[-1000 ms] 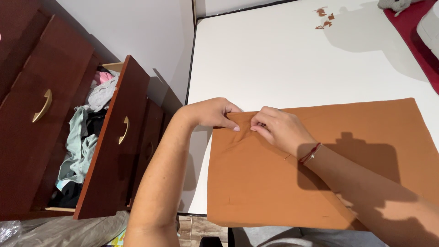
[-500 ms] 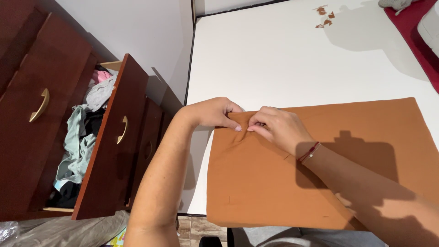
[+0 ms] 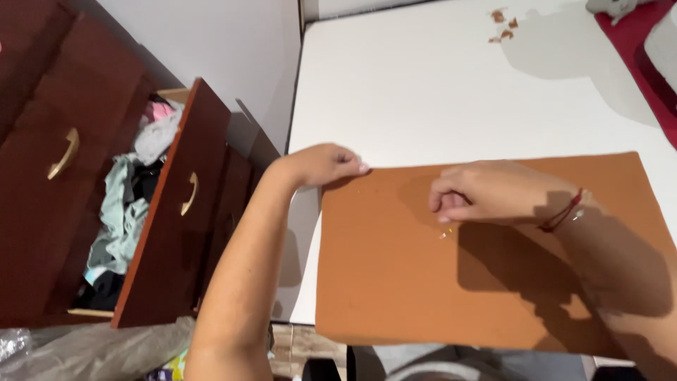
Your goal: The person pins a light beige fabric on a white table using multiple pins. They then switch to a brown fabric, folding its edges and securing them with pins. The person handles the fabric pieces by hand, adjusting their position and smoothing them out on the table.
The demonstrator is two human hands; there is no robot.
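Observation:
A flat brown sheet (image 3: 423,282) lies on the white table (image 3: 423,92), its near edge hanging over the table's front. My left hand (image 3: 326,164) rests at the sheet's far left corner, fingertips pinched on the edge. My right hand (image 3: 486,190) lies on the sheet a little right of that, fingers curled shut and knuckles up, with a red cord around the wrist. A tiny glinting speck (image 3: 445,233) shows on the sheet just below its fingertips; it is too small to identify.
A dark wooden dresser stands left of the table, with one drawer (image 3: 176,212) pulled open and full of clothes (image 3: 127,212). Small brown scraps (image 3: 502,25) lie at the table's far side. A red object (image 3: 652,56) sits at the far right.
Both hands were together, pinching the sheet near its far left corner. The right hand has since slid right across the sheet, and the left stays at the corner.

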